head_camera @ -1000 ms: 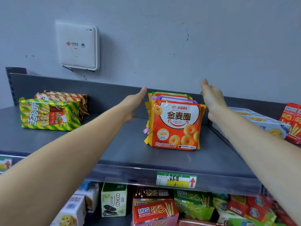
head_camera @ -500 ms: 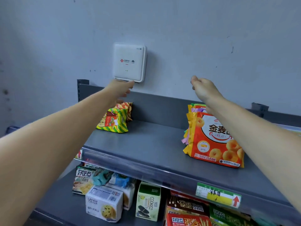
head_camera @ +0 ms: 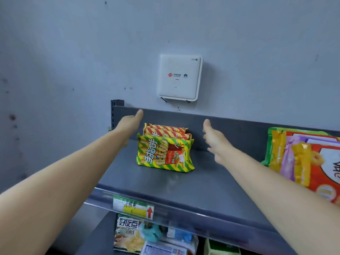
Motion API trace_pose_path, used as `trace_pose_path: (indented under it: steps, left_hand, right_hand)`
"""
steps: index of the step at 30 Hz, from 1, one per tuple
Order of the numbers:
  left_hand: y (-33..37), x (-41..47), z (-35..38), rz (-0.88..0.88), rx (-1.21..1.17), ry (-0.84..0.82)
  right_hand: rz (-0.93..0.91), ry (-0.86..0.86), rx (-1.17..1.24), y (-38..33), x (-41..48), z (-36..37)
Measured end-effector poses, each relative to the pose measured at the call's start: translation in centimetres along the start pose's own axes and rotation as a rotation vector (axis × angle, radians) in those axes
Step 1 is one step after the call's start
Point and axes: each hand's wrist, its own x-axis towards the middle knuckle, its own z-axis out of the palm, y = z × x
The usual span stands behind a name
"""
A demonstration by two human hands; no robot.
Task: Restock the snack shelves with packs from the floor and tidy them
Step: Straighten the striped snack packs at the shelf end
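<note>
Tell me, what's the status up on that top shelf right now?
Left hand open, left of the striped packs. Right hand open, to their right. Neither gripping; nothing in the way.

Right-edge orange packs (head_camera: 320, 162) half out of frame; lower-shelf boxes (head_camera: 128, 234) blurry.

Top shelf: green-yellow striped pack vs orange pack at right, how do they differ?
Green-yellow striped pack carries diagonal stripes; orange pack is orange with a white panel. Striped pack is fully in view between left hand and right hand; orange pack is cut off by the frame edge. Both stand upright on the top shelf, fronting a row, neither held.
</note>
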Motion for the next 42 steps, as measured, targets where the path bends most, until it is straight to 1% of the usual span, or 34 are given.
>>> trace_pose_path:
  steps: [2,5,7,9,12,15,18,20,22,24,26,29,32,34,38,40,42]
  left_hand:
    - [-1.1,1.2,-0.3,-0.104,-0.057,-0.092]
    - [-2.7,3.0,0.0,-0.203,-0.184,-0.251]
    - [-3.2,3.4,0.4,-0.256,-0.305,-0.366]
    - [-3.4,3.6,0.6,-0.302,-0.394,-0.442]
    - [-3.6,4.1,0.4,-0.333,-0.446,-0.422]
    - [-3.8,4.7,-0.1,-0.322,-0.446,-0.380]
    - [-3.7,4.9,-0.7,-0.323,-0.398,-0.338]
    - [-3.8,5.0,-1.0,-0.312,-0.384,-0.328]
    - [-3.7,4.9,-1.1,-0.312,-0.380,-0.346]
    - [-3.4,4.3,-1.0,-0.317,-0.413,-0.377]
    - [-3.0,4.0,-0.6,-0.297,-0.421,-0.378]
    - [-2.5,3.7,0.0,-0.231,-0.449,-0.332]
    - [-3.0,4.0,0.1,-0.174,-0.423,-0.332]
    - [-3.6,4.9,-0.2,-0.179,-0.448,-0.363]
    - [-4.3,6.5,-0.9,-0.259,-0.535,-0.370]
    - [-4.4,6.9,-0.6,-0.297,-0.520,-0.387]
    - [-4.5,7.1,-0.2,-0.319,-0.491,-0.421]
  right_hand:
    - [0.097,0.001,0.089,0.8,0.7,2.2]
    - [0.194,-0.020,0.278,1.7,1.4,4.6]
    - [0.234,-0.039,0.394,1.8,1.6,5.8]
    - [0.245,-0.043,0.442,1.8,2.0,6.7]
    - [0.225,-0.052,0.444,1.7,2.2,8.0]
    - [0.202,-0.089,0.408,2.0,2.5,9.0]
    - [0.172,-0.118,0.293,2.4,2.9,9.1]
    - [0.132,-0.183,0.184,2.9,3.1,8.3]
    - [0.021,-0.284,0.051,3.1,2.9,7.5]
    - [-0.094,-0.356,-0.134,3.6,2.8,6.9]
    - [-0.200,-0.349,-0.290,4.0,2.8,6.7]
    - [-0.313,-0.283,-0.431,4.4,3.4,6.7]
    - [-0.349,-0.289,-0.464,4.3,3.4,6.7]
    - [-0.302,-0.301,-0.372,4.2,3.6,6.6]
    - [-0.027,-0.228,0.002,3.0,3.8,6.8]
    - [0.057,-0.206,0.207,2.2,4.2,7.2]
    - [0.129,-0.183,0.348,1.5,4.7,7.7]
